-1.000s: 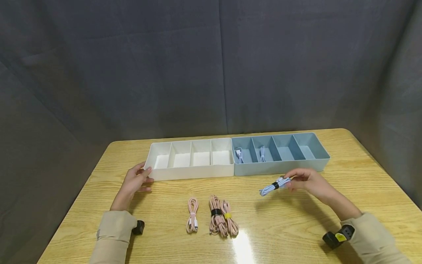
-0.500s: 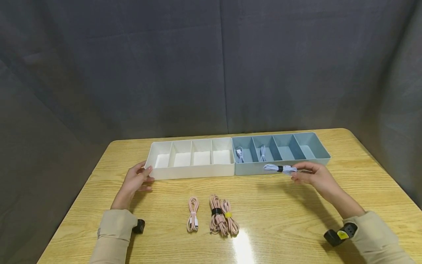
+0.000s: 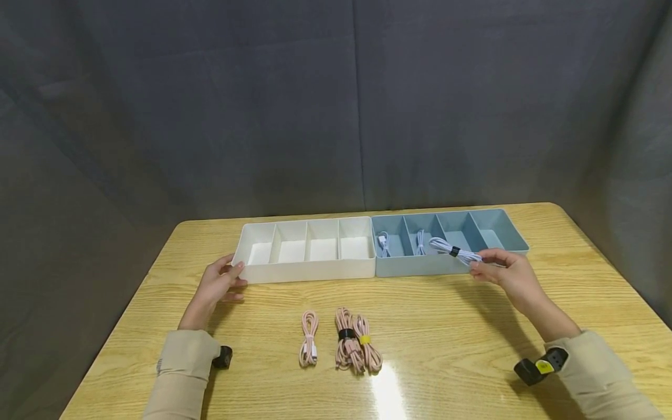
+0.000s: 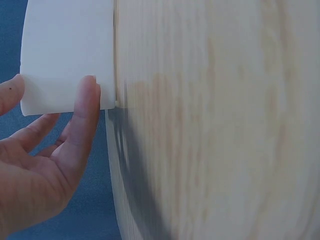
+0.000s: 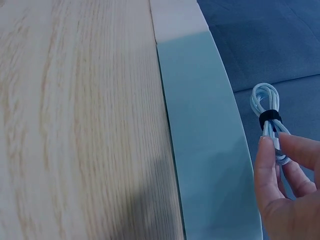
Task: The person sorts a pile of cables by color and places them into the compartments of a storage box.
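My right hand (image 3: 506,277) pinches a light blue bundled cable (image 3: 448,247) with a black strap near one end. It hangs above the front of the blue divided box (image 3: 420,267), around the third compartment from the left. In the right wrist view, thumb and fingers grip the cable (image 5: 270,100) by its lower end. Two more light blue cables lie in the box's two left compartments, such as the cable (image 3: 384,244) at far left. My left hand (image 3: 216,286) touches the left end of the white divided box (image 3: 310,270), fingers fairly straight, as the left wrist view shows.
On the wooden table (image 3: 262,385) before the boxes lie a pink cable (image 3: 308,338) with a light tie, a pink cable (image 3: 346,350) with a black strap, and a pink cable (image 3: 369,344) with a yellow strap. A dark curtain (image 3: 262,116) hangs behind.
My right hand has lifted the light blue cable from in front of the blue box to above its front rim, turning it. The left hand stays at the white box's end.
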`<state>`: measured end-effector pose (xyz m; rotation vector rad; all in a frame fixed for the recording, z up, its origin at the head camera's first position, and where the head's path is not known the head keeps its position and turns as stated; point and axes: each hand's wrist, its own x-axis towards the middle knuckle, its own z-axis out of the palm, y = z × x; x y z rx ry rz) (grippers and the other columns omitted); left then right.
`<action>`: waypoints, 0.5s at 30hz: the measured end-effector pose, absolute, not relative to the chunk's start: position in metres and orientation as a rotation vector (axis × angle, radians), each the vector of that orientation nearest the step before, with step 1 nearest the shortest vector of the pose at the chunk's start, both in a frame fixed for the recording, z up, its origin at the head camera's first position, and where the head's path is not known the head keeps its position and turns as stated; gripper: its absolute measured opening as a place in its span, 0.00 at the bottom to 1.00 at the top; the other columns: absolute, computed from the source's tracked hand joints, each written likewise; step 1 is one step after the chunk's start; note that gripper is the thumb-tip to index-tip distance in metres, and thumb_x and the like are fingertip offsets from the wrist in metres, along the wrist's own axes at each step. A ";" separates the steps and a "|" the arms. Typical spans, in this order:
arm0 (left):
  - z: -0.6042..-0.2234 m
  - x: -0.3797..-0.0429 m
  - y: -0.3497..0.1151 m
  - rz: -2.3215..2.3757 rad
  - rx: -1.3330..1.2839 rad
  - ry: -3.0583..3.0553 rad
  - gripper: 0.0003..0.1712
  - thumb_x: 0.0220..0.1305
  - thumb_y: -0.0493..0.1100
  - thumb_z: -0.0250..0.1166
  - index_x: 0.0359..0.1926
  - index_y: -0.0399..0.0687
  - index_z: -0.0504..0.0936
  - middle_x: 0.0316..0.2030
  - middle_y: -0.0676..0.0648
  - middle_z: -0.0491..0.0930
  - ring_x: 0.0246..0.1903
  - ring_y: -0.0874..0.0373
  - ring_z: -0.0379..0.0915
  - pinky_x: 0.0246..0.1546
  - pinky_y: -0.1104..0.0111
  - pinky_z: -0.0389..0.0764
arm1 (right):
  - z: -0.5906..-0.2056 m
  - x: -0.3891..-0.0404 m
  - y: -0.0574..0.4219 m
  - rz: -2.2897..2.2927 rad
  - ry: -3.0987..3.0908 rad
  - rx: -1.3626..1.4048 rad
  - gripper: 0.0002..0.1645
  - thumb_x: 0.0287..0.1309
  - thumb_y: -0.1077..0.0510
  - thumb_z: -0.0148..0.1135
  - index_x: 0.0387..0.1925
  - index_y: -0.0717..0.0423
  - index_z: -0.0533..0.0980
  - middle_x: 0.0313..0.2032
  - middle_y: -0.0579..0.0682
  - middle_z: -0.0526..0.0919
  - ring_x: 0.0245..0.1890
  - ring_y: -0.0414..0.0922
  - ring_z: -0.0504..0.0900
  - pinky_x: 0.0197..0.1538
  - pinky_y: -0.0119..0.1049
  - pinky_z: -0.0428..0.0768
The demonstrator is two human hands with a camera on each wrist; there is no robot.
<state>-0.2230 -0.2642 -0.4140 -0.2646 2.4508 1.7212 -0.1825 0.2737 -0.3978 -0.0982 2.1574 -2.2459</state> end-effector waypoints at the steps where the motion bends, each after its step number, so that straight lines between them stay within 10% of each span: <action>1: -0.414 -0.223 -0.264 1.724 -0.270 2.447 0.34 0.68 0.48 0.51 0.68 0.39 0.51 0.48 0.36 0.64 0.37 0.50 0.75 0.31 0.62 0.84 | -0.398 -0.183 0.274 -2.269 2.141 -0.098 0.08 0.54 0.69 0.60 0.31 0.54 0.78 0.27 0.47 0.79 0.27 0.41 0.82 0.36 0.33 0.83; 15: -0.413 -0.224 -0.263 1.714 -0.297 2.451 0.33 0.68 0.47 0.51 0.68 0.39 0.53 0.49 0.35 0.64 0.39 0.48 0.75 0.31 0.61 0.84 | -0.403 -0.199 0.275 -2.493 2.129 0.046 0.06 0.49 0.68 0.65 0.27 0.56 0.80 0.23 0.49 0.81 0.22 0.40 0.82 0.30 0.30 0.83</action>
